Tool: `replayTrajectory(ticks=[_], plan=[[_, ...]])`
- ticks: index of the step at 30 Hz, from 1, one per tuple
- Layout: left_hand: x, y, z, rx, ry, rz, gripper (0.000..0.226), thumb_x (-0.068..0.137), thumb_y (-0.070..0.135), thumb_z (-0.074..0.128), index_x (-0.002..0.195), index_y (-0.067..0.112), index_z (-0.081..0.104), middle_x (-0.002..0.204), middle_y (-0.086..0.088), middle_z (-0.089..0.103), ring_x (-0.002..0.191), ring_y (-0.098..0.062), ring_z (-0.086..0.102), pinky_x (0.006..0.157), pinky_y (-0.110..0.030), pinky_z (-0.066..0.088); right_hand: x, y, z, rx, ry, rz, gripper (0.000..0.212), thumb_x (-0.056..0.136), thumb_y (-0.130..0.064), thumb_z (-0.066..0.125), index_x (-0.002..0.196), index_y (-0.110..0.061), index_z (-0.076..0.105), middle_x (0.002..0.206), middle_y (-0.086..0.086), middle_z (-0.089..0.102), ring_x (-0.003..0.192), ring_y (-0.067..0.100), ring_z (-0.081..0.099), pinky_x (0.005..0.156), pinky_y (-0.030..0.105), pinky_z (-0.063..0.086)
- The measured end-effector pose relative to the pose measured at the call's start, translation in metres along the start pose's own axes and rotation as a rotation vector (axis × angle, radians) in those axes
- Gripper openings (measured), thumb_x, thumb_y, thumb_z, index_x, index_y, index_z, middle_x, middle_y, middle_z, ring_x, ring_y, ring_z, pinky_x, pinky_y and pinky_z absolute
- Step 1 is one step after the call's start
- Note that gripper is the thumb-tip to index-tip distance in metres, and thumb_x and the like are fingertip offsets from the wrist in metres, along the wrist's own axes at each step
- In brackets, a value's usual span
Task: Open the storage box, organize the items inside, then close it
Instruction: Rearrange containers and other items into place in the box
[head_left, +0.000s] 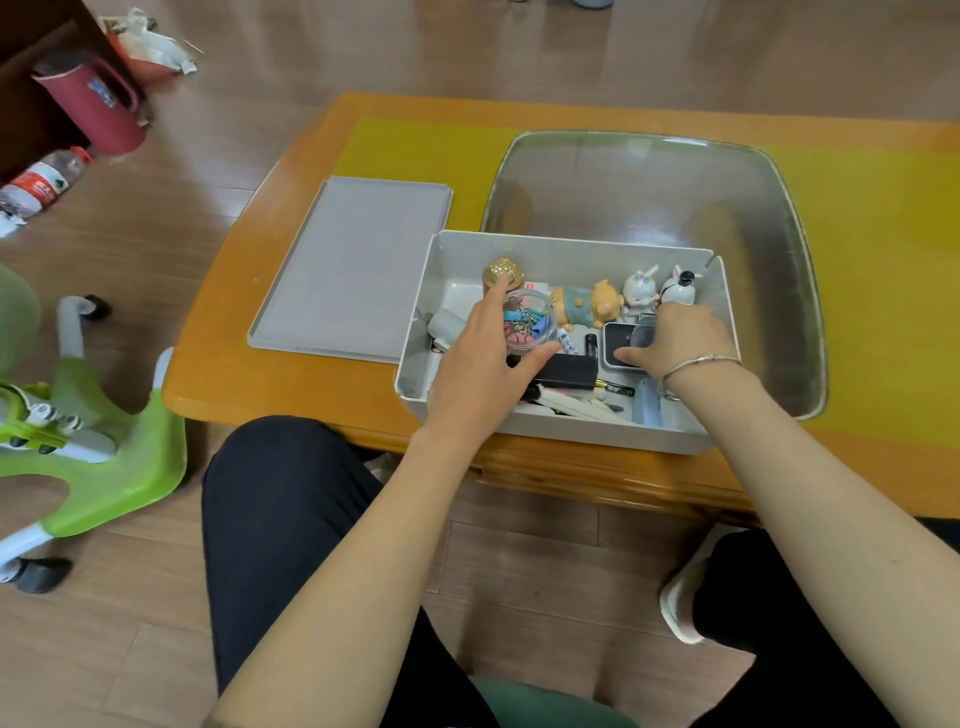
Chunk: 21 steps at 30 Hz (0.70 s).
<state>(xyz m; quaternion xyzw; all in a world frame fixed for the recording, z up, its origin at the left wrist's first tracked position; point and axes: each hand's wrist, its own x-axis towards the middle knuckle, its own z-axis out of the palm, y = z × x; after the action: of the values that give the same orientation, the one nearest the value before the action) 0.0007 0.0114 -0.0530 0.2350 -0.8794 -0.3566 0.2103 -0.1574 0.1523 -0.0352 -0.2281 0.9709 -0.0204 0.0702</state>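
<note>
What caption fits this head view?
Both hands, left hand and right hand, sort items in the open storage box.

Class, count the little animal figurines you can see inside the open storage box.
3. A pig figurine lies mid-box; two rabbit figurines stand at the back right, one beside the pig, one nearest the right wall. Hands may hide more.

We find no print clear enough to read: the red label on the water bottle, the marking on the maroon jug and the lettering on the black marker blur into smudges.
</note>
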Motion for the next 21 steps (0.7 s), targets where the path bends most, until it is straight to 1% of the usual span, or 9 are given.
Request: replayTrajectory(ticks=[4, 7, 10, 12, 14, 15, 16, 18, 21], plan=[[-0.002, 0.002, 0.001, 0.127, 0.028, 0.079, 0.074, 0.086, 0.058, 0.056, 0.147, 0.033, 0.022, 0.138, 0.005, 0.049, 0.117, -0.011, 0.054, 0.072, -0.016, 0.043, 0.002, 0.0, 0.0, 0.047, -0.004, 0.03, 0.043, 0.073, -0.044, 0.074, 0.08, -0.012, 0.046, 0.078, 0.009, 0.05, 0.071, 0.025, 0.046, 0.06, 0.029, 0.038], [-0.002, 0.001, 0.001, 0.198, 0.019, 0.149, 0.067, 0.09, 0.055, 0.051, 0.148, 0.035, 0.023, 0.135, 0.004, 0.048, 0.114, -0.01, 0.053, 0.065, -0.009, 0.036, 0.001, -0.001, 0.0, 0.033, -0.018, 0.016, 0.038, 0.073, -0.043, 0.071, 0.081, -0.009, 0.055, 0.075, 0.008, 0.05, 0.069, 0.025, 0.048, 0.058, 0.028, 0.038], [-0.002, 0.0, 0.003, 0.239, 0.0, 0.184, 0.062, 0.094, 0.053, 0.045, 0.149, 0.04, 0.02, 0.138, -0.001, 0.044, 0.113, -0.014, 0.054, 0.063, -0.014, 0.036, -0.003, -0.002, 0.0, 0.082, -0.005, 0.008, 0.04, 0.072, -0.047, 0.065, 0.069, -0.009, 0.054, 0.072, 0.01, 0.052, 0.066, 0.026, 0.051, 0.051, 0.024, 0.034], [-0.002, -0.001, 0.004, 0.261, -0.007, 0.204, 0.059, 0.096, 0.051, 0.043, 0.149, 0.041, 0.02, 0.138, -0.005, 0.044, 0.111, -0.017, 0.056, 0.061, -0.012, 0.033, -0.006, -0.004, -0.004, 0.194, 0.026, 0.01, 0.041, 0.073, -0.05, 0.061, 0.07, -0.01, 0.056, 0.073, 0.012, 0.054, 0.066, 0.027, 0.054, 0.05, 0.024, 0.034], [-0.002, -0.002, 0.005, 0.274, -0.017, 0.223, 0.058, 0.097, 0.05, 0.042, 0.15, 0.041, 0.02, 0.137, -0.007, 0.043, 0.11, -0.018, 0.056, 0.058, -0.009, 0.029, -0.009, -0.009, -0.008, 0.39, 0.041, 0.01, 0.038, 0.073, -0.046, 0.06, 0.072, -0.008, 0.06, 0.071, 0.014, 0.058, 0.066, 0.029, 0.056, 0.05, 0.027, 0.042], [-0.001, -0.003, 0.006, 0.277, -0.021, 0.229, 0.058, 0.097, 0.049, 0.042, 0.15, 0.04, 0.02, 0.137, -0.007, 0.043, 0.109, -0.018, 0.056, 0.057, -0.009, 0.029, -0.01, -0.011, -0.01, 0.494, 0.037, 0.009, 0.038, 0.074, -0.044, 0.062, 0.078, -0.006, 0.062, 0.076, 0.016, 0.062, 0.069, 0.03, 0.061, 0.055, 0.032, 0.049], [0.0, -0.004, 0.006, 0.28, -0.024, 0.233, 0.057, 0.097, 0.049, 0.042, 0.15, 0.04, 0.02, 0.136, -0.008, 0.043, 0.109, -0.019, 0.056, 0.057, -0.011, 0.03, -0.01, -0.013, -0.012, 0.59, 0.032, 0.01, 0.039, 0.074, -0.042, 0.065, 0.086, -0.005, 0.063, 0.082, 0.016, 0.065, 0.074, 0.03, 0.064, 0.063, 0.038, 0.055], [0.001, -0.005, 0.008, 0.292, -0.029, 0.239, 0.056, 0.098, 0.048, 0.042, 0.149, 0.04, 0.021, 0.137, -0.008, 0.042, 0.109, -0.019, 0.056, 0.06, -0.016, 0.037, -0.01, -0.015, -0.015, 0.747, 0.031, 0.022, 0.041, 0.072, -0.038, 0.069, 0.094, -0.005, 0.06, 0.092, 0.015, 0.067, 0.082, 0.03, 0.067, 0.076, 0.046, 0.056], [0.003, -0.005, 0.011, 0.285, -0.045, 0.221, 0.056, 0.098, 0.049, 0.04, 0.149, 0.041, 0.019, 0.138, -0.007, 0.041, 0.114, -0.021, 0.054, 0.067, -0.026, 0.05, -0.013, -0.02, -0.019, 1.037, -0.005, 0.059, 0.044, 0.071, -0.034, 0.075, 0.1, -0.012, 0.051, 0.101, 0.008, 0.065, 0.094, 0.024, 0.066, 0.087, 0.045, 0.053]])
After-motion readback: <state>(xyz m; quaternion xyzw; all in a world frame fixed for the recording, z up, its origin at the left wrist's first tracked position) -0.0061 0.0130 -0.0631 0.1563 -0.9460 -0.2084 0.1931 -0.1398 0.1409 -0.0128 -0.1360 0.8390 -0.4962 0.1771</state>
